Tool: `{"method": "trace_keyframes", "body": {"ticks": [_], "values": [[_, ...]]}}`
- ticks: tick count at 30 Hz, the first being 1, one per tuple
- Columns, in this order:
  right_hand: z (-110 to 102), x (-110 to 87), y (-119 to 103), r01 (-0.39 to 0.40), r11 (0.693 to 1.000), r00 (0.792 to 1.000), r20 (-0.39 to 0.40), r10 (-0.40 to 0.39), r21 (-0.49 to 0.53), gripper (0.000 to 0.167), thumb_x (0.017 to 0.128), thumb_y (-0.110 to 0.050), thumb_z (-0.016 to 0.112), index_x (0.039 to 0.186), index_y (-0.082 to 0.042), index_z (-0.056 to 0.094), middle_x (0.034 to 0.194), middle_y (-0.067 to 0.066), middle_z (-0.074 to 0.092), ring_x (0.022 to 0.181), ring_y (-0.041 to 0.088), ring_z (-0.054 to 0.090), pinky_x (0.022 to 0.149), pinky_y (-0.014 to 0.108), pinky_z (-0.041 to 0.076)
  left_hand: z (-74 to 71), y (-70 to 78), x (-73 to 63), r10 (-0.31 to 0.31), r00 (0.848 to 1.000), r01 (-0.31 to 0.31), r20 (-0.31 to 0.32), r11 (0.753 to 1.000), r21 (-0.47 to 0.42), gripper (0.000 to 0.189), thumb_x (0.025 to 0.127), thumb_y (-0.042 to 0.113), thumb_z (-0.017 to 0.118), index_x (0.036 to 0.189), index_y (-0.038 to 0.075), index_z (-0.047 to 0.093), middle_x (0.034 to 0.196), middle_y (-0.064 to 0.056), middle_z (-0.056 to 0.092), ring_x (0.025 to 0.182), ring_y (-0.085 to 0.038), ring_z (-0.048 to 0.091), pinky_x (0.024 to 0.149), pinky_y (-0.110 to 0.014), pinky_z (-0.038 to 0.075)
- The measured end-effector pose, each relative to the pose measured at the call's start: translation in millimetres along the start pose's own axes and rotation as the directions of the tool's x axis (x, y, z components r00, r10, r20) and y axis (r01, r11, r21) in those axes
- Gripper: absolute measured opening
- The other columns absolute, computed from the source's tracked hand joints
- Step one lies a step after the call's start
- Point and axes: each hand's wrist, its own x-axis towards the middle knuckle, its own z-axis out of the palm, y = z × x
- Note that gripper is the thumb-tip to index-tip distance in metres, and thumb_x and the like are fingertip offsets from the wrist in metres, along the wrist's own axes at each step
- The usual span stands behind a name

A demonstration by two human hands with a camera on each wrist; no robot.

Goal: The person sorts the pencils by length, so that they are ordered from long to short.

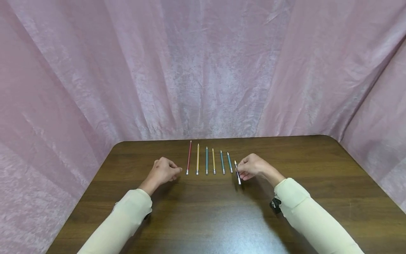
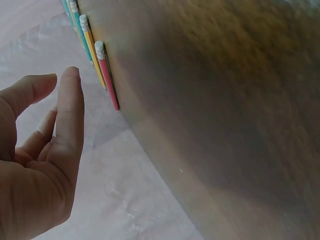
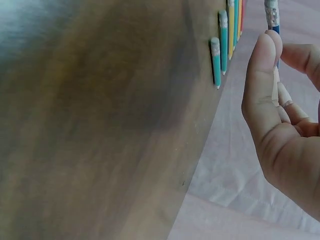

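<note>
Between thumb and fingers, my right hand (image 1: 252,165) pinches a dark blue pencil (image 1: 239,179), its white eraser end toward me and its tip pointing away. That pencil is just right of a row of pencils lying side by side. From the left, the row runs red pencil (image 1: 189,158), yellow pencil (image 1: 198,160), teal pencil (image 1: 207,161), a second yellow pencil (image 1: 214,161), then two shorter teal ones, the last a short teal pencil (image 1: 229,163). Left of the red pencil hovers my left hand (image 1: 163,171), holding nothing; the left wrist view shows a gap between thumb and index finger.
The pencils lie on a brown wooden table (image 1: 196,218) with rounded far corners, their eraser ends roughly lined up. A pink curtain (image 1: 203,70) hangs behind the table's far edge and along both sides. Light reflects off the near tabletop.
</note>
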Motion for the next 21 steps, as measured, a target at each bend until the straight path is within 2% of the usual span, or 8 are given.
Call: {"method": "trace_keyframes", "body": {"ticks": [9,15,21], "values": [[-8.4,18.6,-3.9,0.002,1.000,0.998,-0.066,-0.003,-0.010,0.022,0.089,0.004,0.058,0.103,0.018,0.065,0.068,0.006,0.064,0.058,0.010,0.063,0.060,0.026,0.059,-2.8,-2.5,-1.9,0.019,1.000,-0.019,0.024,1.000,0.008,0.019,0.091,0.020,0.075,0.091,0.000,0.078,0.078,-0.007,0.073,0.065,-0.019,0.071,0.060,-0.030,0.059],[-13.1,26.0,-3.3,-0.001,0.999,0.992,-0.124,-0.005,-0.049,0.023,0.090,0.004,0.059,0.107,0.019,0.065,0.071,0.009,0.068,0.059,0.011,0.065,0.063,0.030,0.061,-3.9,-1.6,-0.9,0.009,1.000,-0.009,0.025,1.000,-0.003,0.021,0.091,0.021,0.074,0.091,0.000,0.077,0.076,-0.007,0.073,0.064,-0.019,0.071,0.061,-0.032,0.060],[-14.2,33.8,-1.0,-0.029,0.995,0.984,-0.178,0.012,-0.098,0.024,0.090,0.003,0.059,0.107,0.017,0.067,0.067,0.008,0.067,0.056,0.010,0.063,0.060,0.028,0.060,-4.1,-3.3,-0.8,0.003,1.000,-0.002,0.030,1.000,-0.020,0.021,0.092,0.020,0.073,0.092,-0.001,0.077,0.077,-0.008,0.073,0.064,-0.018,0.070,0.061,-0.031,0.060]]}}
